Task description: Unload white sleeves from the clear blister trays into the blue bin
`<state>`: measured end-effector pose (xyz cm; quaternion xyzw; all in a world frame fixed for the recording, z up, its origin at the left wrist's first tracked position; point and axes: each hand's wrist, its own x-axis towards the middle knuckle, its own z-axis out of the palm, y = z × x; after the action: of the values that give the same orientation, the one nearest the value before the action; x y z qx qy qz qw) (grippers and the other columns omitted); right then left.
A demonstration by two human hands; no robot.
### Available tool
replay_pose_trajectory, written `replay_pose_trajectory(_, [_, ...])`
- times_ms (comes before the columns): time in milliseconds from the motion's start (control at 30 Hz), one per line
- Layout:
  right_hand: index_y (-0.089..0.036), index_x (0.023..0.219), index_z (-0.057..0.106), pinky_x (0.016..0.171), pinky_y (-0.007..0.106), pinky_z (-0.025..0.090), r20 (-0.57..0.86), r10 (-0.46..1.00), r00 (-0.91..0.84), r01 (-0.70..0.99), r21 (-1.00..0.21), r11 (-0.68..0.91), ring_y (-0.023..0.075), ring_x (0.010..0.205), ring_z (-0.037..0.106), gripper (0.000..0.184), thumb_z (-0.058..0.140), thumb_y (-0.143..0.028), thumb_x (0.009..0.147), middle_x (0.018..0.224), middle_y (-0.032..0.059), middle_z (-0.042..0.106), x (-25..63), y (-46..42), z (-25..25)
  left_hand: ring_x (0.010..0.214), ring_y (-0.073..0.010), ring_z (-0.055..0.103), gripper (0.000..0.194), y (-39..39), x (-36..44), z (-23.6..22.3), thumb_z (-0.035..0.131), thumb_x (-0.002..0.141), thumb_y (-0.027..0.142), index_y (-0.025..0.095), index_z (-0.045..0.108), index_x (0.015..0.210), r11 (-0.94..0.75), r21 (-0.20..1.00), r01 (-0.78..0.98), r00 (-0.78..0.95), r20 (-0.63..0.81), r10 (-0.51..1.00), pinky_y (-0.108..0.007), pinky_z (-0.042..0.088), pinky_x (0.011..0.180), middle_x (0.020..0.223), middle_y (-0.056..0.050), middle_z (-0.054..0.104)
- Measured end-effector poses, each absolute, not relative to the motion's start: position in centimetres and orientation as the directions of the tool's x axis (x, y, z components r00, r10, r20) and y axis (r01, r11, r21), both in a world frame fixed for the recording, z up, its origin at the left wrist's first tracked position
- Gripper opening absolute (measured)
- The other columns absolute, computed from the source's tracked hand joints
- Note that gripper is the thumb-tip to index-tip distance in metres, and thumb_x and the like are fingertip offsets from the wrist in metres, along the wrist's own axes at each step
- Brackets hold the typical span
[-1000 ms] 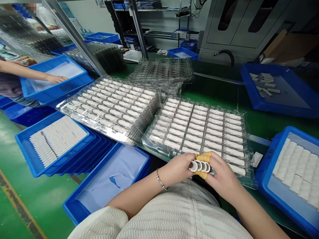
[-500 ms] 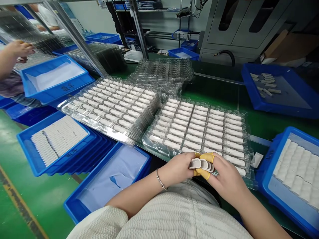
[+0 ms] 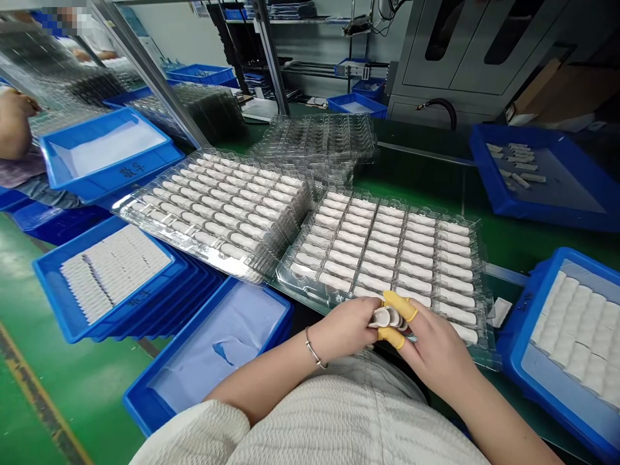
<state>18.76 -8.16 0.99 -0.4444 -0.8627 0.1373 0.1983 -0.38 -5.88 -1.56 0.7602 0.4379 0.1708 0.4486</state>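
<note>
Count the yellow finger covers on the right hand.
2 visible: upper cover on a finger of the right hand, lower cover on its thumb; more may be hidden.

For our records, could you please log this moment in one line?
left hand: holding white pieces | right hand: holding same | nearest clear tray: loaded

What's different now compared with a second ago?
The white curved pieces have turned, their ends no longer in an even row, as the right hand shifted its fingers. The co-worker's arm has withdrawn leftward from the blue bin. The left hand and right hand stayed on the pieces; the filled plastic trays stayed put.
</note>
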Motion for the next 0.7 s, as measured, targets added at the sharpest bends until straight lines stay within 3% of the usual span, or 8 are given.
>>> replay_pose_trajectory(200, [-0.02,0.117,0.057,0.055,0.029,0.047,0.227,0.767,-0.6,0.688,-0.342,0.64,0.0199,0.073,0.062,0.025,0.042,-0.023,0.098,0.092,0.0075,0.062,18.9,-8.0,0.9,0.082,-0.0222,0.065,0.022,-6.0,-0.1,-1.6,0.062,0.078,0.027,0.017,0.063,0.098,-0.205,0.835,0.511,0.545,-0.13,0.829,-0.029,0.048,0.071,0.093,-0.007,0.07])
replay_pose_trajectory(300, [-0.02,0.122,0.055,0.053,0.028,0.046,0.231,0.755,-0.613,0.689,-0.31,0.655,0.0194,0.07,0.061,0.029,0.041,-0.018,0.096,0.093,0.0075,0.062,18.9,-8.1,0.9,0.084,-0.0222,0.065,0.026,-6.0,0.0,-1.5,0.064,0.078,0.033,0.018,0.064,0.1,-0.171,0.86,0.481,0.552,-0.146,0.821,-0.029,0.048,0.072,0.095,-0.006,0.071])
replay_pose_trajectory(400, [-0.022,0.128,0.052,0.053,0.028,0.045,0.239,0.744,-0.624,0.691,-0.274,0.668,0.0196,0.069,0.06,0.04,0.038,-0.011,0.092,0.094,0.0077,0.061,18.8,-8.3,0.8,0.092,-0.0217,0.065,0.027,-5.9,-0.1,-1.3,0.064,0.078,0.027,0.019,0.064,0.105,-0.154,0.896,0.416,0.574,-0.127,0.809,-0.028,0.048,0.079,0.104,-0.005,0.072])
replay_pose_trajectory(467, [-0.022,0.123,0.056,0.052,0.027,0.043,0.226,0.754,-0.617,0.699,-0.283,0.657,0.0191,0.067,0.058,0.039,0.038,-0.01,0.091,0.092,0.0076,0.059,18.7,-8.3,0.7,0.091,-0.0215,0.065,0.027,-5.8,-0.2,-1.0,0.063,0.077,0.021,0.019,0.064,0.103,-0.165,0.88,0.446,0.584,-0.146,0.798,-0.028,0.048,0.078,0.103,-0.005,0.072])
replay_pose_trajectory(600, [-0.022,0.1,0.062,0.053,0.027,0.044,0.134,0.82,-0.556,0.685,-0.485,0.544,0.0173,0.067,0.057,0.023,0.04,-0.018,0.095,0.088,0.0066,0.057,19.0,-7.9,0.6,0.079,-0.024,0.064,0.024,-5.3,-0.8,0.0,0.067,0.076,0.034,0.017,0.063,0.094,-0.159,0.782,0.602,0.549,-0.261,0.794,-0.031,0.048,0.069,0.088,-0.007,0.07])
replay_pose_trajectory(700, [-0.023,0.098,0.063,0.067,0.031,0.05,0.138,0.912,-0.386,0.543,-0.766,0.345,0.0192,0.081,0.06,0.019,0.045,-0.031,0.099,0.095,0.0062,0.06,19.3,-7.0,0.4,0.085,-0.0239,0.066,0.044,-5.1,-1.0,0.2,0.073,0.075,0.043,0.019,0.06,0.109,-0.027,0.901,0.433,0.5,-0.215,0.839,-0.033,0.05,0.074,0.097,-0.007,0.069])
